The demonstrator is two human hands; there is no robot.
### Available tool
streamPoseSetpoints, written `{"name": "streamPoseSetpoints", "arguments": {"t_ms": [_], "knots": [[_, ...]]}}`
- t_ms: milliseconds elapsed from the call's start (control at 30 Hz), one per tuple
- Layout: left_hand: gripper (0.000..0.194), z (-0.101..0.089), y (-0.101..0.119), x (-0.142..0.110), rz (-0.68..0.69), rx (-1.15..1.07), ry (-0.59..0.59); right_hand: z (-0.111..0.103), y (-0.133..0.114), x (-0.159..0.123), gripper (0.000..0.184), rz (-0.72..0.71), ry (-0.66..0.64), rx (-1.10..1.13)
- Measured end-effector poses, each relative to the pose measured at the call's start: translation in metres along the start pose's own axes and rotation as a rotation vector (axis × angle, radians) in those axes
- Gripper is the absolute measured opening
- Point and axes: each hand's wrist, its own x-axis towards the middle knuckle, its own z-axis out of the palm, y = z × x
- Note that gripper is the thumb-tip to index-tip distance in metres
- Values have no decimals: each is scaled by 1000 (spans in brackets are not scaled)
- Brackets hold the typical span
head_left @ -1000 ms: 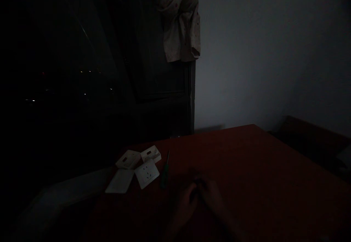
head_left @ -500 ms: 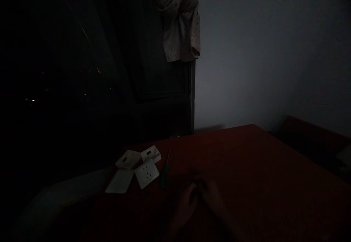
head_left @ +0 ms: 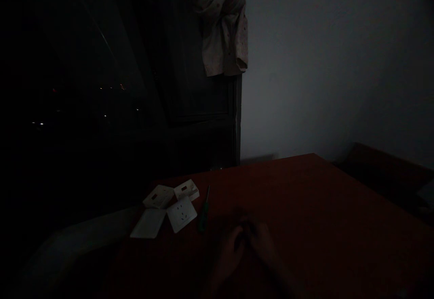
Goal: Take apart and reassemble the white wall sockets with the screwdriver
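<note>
On the red tabletop (head_left: pixel 288 190), head view: left hand (head_left: pixel 232 250) and right hand (head_left: pixel 263 241) close together, fingers curled — grip too dark to tell. Green-handled screwdriver (head_left: pixel 203 219) nearby, beside slotted socket plate (head_left: pixel 181 215) (dim). Pale wall (head_left: pixel 322 64), hanging cloth (head_left: pixel 224 32) — behind.

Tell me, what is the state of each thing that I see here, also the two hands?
Left hand: close to the other, fingers curled; grip too dark to tell.
Right hand: fingers curled; grip also unclear.
Screwdriver: lying on the table.
Socket plate: holes facing up.
Plain plate: lying flat.
Two white boxes: lying open side up.
Garment: hanging.
</note>
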Motion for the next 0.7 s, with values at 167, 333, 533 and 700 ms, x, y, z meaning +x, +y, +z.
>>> {"name": "streamPoseSetpoints", "arguments": {"t_ms": [167,333,533,700], "knots": [[29,-10,16,0,-33,39,-10,0,1,0,33,-5,-5,5],[28,-13,20,0,-18,40,-12,0,2,0,33,-13,-8,12],[28,-9,14,0,-32,29,-21,1,2,1,33,-12,-14,7],[31,-9,14,0,-42,50,-19,1,2,2,32,-7,-12,0]]}}
